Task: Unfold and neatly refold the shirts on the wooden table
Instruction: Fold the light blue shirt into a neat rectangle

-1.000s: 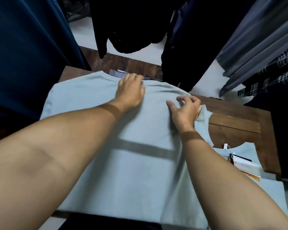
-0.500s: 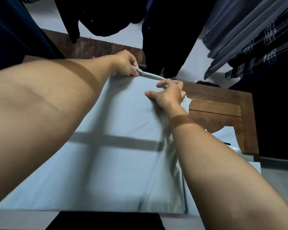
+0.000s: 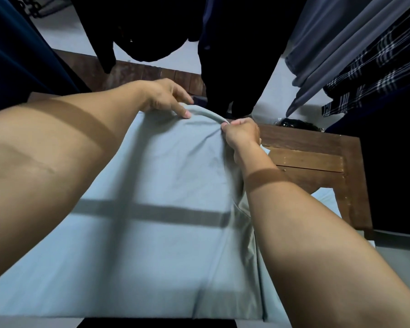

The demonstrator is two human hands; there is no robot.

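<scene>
Hanging garments ring a wooden bench [image 3: 317, 159]. Shirt [image 3: 152, 233] lies centre; left hand [image 3: 166, 98] and right hand [image 3: 243, 133] fingers pinch its 12 o'clock edge. Fold step begins; next, probably draw that edge toward 6 o'clock.

Both hands [image 3: 168, 98] [image 3: 242, 133] have closed and lifted the shirt's [image 3: 156, 209] far edge.

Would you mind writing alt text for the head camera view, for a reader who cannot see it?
Two bare hands grip the far edge of a light blue shirt spread over a wooden table: the left hand pinches it, the right hand is closed on it. Dark and plaid garments hang beyond the table.
</scene>
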